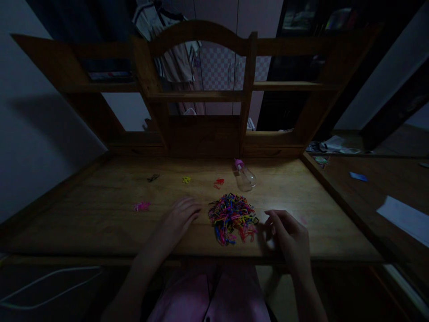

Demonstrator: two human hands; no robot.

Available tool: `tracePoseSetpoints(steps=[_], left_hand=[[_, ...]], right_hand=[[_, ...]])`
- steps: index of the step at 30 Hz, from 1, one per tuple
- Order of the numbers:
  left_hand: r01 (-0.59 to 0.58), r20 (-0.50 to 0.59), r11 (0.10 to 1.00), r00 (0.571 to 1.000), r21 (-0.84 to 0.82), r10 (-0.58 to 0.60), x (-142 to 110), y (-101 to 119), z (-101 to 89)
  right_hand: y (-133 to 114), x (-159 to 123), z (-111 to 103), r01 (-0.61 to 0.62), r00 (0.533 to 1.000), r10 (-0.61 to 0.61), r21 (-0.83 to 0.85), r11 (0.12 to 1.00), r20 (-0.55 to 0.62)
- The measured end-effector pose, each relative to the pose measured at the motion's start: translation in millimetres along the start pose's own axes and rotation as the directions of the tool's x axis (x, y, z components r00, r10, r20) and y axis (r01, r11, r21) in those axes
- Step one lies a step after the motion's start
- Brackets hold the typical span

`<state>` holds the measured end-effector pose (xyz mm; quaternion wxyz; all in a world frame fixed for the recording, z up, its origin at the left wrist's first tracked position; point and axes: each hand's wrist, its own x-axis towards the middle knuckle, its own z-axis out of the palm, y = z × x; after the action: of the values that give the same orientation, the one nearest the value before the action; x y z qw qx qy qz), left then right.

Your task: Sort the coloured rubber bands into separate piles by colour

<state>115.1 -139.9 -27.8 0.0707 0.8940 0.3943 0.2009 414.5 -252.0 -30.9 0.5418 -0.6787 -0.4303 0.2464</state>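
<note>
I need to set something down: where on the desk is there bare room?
Bare wood lies from the bottle to the right edge of the desk, and from the pink clump to its left edge. It's crowded between left hand and right hand, where the pile lies.

Over there in the dim room, the person's left hand [179, 217] and right hand [288, 228] flank a tangled multicoloured heap [232, 217] on the wooden table [110, 223]. Small black [153, 178], yellow [186, 180], red [219, 182] and pink clusters [142, 206] sit apart from it. A clear bottle [247, 178] with a pink top lies behind the heap; whether the right fingers pinch anything, I can't tell.
</note>
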Motion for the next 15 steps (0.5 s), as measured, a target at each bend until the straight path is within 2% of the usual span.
tracePoseSetpoints(steps=[2,5,9,12,15], left_hand=[[0.005,-0.009,0.997,1.0,0.074,-0.004,1,-4,1.0],[0.053,-0.05,0.988,0.998,0.144,-0.046,1,-6,-8.7],[0.08,-0.082,0.997,0.994,0.006,-0.079,15,19,-19.3],[-0.006,-0.001,0.995,1.0,-0.096,0.006,34,48,-14.6],[-0.144,0.079,0.986,0.985,-0.086,0.151,52,69,-3.5]], right_hand=[[1,0,0,0.007,1.0,-0.007,0.012,1.0,0.008],[2,0,0,0.007,1.0,-0.007,0.017,1.0,0.017],[3,1,0,0.011,1.0,-0.011,0.022,1.0,0.021],[4,2,0,0.02,1.0,-0.02,0.035,0.999,0.018],[4,1,0,0.024,1.0,-0.025,0.035,0.999,0.019]])
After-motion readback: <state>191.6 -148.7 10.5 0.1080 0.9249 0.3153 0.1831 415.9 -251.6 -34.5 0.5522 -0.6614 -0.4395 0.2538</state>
